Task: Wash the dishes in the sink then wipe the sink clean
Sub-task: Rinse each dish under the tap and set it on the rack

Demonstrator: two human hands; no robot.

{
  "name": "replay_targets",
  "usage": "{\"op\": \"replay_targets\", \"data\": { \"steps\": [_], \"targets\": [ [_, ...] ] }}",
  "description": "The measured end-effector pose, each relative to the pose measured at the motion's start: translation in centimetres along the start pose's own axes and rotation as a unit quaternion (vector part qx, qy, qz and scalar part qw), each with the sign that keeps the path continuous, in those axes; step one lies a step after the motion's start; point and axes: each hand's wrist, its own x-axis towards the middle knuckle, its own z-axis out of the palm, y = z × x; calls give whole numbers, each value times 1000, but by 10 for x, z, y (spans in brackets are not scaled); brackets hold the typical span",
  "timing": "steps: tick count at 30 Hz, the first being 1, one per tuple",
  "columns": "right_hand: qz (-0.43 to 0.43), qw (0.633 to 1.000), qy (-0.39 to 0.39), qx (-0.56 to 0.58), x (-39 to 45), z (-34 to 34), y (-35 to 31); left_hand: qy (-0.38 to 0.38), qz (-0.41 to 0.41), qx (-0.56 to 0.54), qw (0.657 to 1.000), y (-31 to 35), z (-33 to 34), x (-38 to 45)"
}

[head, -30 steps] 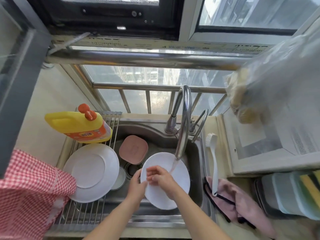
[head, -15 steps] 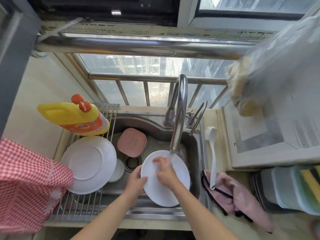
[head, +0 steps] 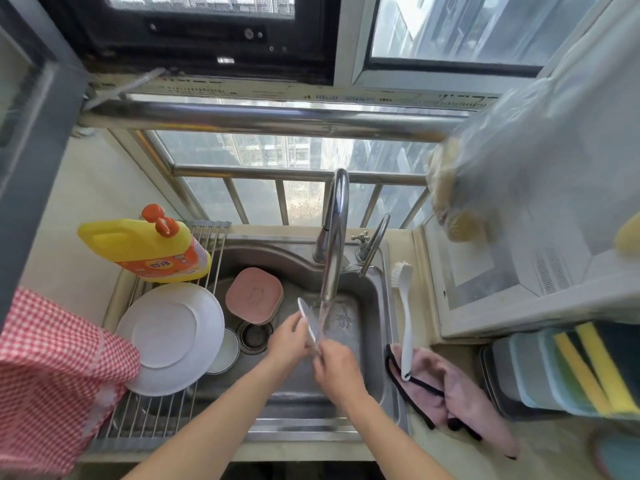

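1. Since the earlier frames, the white plate (head: 309,325) has been turned from lying face-up toward the camera to standing on edge, so only its thin rim shows; it sits under the tap (head: 334,237) in the running water, over the right part of the sink (head: 375,306).

2. Both hands have shifted with it: the left hand (head: 287,339) now lies against the plate's left face, and the right hand (head: 334,367) has dropped from the plate's face to its near, lower edge.

3. To my eye the step in hand is rinsing this plate. Doing it well means letting the stream run down each face in turn, rotating the plate so no part is missed, and keeping a firm hold, since a wet plate on edge is likely to slip.

4. The left hand's fingers are curled onto the plate's rim and back, supporting it from the left. The forearm reaches in from the lower left.

5. The right hand's fingers are bent and pinch the near edge of the plate, knuckles up. Its forearm comes in from the lower right, so the two arms converge at the plate.

6. Other dishes wait: a pink square dish (head: 254,295) lies upside down at the back of the sink, and a small white bowl (head: 225,349) sits just beside the drain (head: 255,336).

7. A large white plate (head: 169,336) rests on the wire rack (head: 145,414) to the left, near the yellow soap bottle (head: 145,249).
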Motion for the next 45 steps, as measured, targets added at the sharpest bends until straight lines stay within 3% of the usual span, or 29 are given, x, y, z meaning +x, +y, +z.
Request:
{"op": "replay_targets", "data": {
  "steps": [2,5,7,13,19,22,24,29,34,37,38,40,42,45],
  "targets": [
    [53,997,19,59,3,-8,-1,17,119,116,986,7,6,-11],
    [79,986,12,144,0,-25,-7,-112,175,191,959,13,19,-32],
    [74,981,8,178,-4,-33,-11,-133,220,187,948,10,21,-28],
    [77,974,-2,212,-13,-35,-10,-112,139,189,966,10,30,-1],
    [139,930,-16,339,-10,-31,-8,-166,226,213,936,-12,27,-28],
    [164,887,-27,430,-11,-23,-8,-198,171,149,954,-7,20,-19],
    [194,848,-29,492,-13,-21,-11,-181,155,193,952,-12,15,-6],
    [256,758,4,600,-14,-22,-18,-160,209,368,892,-42,1,-2],
    [323,687,70,647,-13,-16,-19,-69,112,377,917,-57,-15,-15],
    [347,637,106,680,-12,-14,-14,46,-54,222,972,-56,-18,-9],
    [356,619,115,690,-11,-14,-10,80,-128,144,978,-53,-19,-6],
    [375,599,127,696,-9,-11,0,71,-226,-68,969,-46,-20,-4],
    [395,608,121,678,-9,-8,10,26,-241,-267,933,-38,-21,-4],
    [415,655,100,624,-10,-5,22,26,-242,-304,921,-33,-20,-7]
  ]
}}
